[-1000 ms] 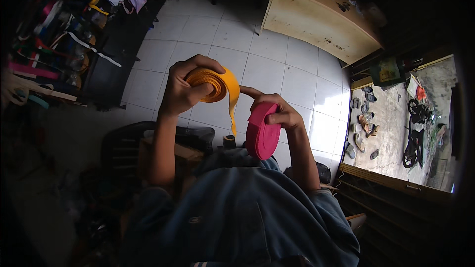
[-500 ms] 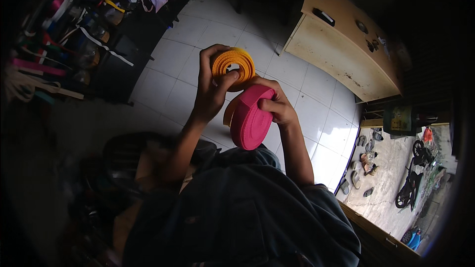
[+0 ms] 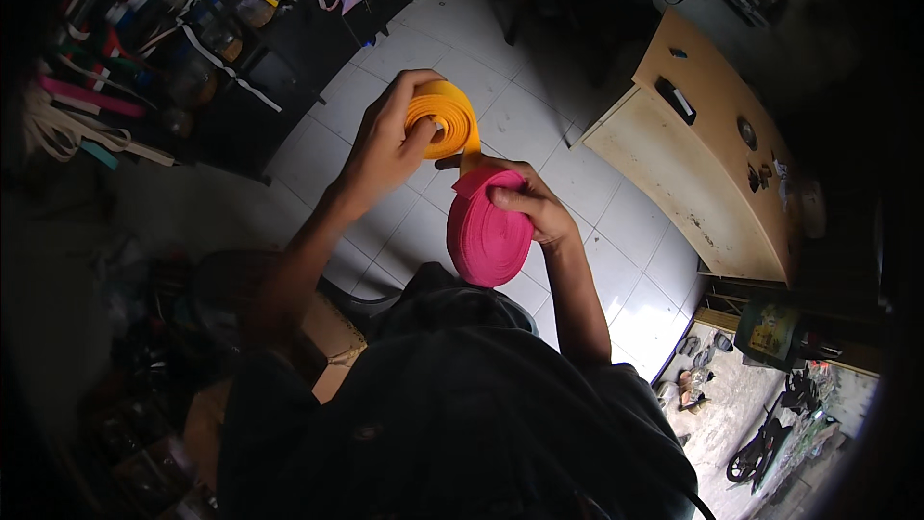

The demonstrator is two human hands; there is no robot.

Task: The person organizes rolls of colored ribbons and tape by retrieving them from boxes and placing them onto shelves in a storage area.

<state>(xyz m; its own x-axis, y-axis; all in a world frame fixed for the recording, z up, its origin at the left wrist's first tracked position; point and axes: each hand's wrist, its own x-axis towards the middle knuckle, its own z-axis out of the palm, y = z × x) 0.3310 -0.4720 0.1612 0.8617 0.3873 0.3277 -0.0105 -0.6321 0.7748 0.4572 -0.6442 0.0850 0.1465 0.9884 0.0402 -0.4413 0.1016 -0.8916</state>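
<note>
My left hand (image 3: 397, 138) is closed round a coiled roll of yellow-orange webbing strap (image 3: 452, 108), its thumb in the coil's centre. From that roll a flat length of the strap runs down to my right hand (image 3: 537, 207). A larger, thick roll of pink webbing (image 3: 489, 241) is gripped in my right hand, the thumb lying across its flat face. The pink strap's loose end lies at the top of its roll, next to the yellow strap. Fingers behind the pink roll are mostly hidden.
A dark rack (image 3: 217, 58) with many straps and ribbons stands at the left. To the right is a light wooden desk (image 3: 664, 164) with small items on top. White floor tiles (image 3: 452, 39) lie between. An open doorway at lower right shows footwear (image 3: 693, 390) and a motorcycle (image 3: 760, 448).
My left hand has moved left with the yellow roll, away from the pink one. A stretch of yellow strap now shows between the rolls. The whole view has shifted.
</note>
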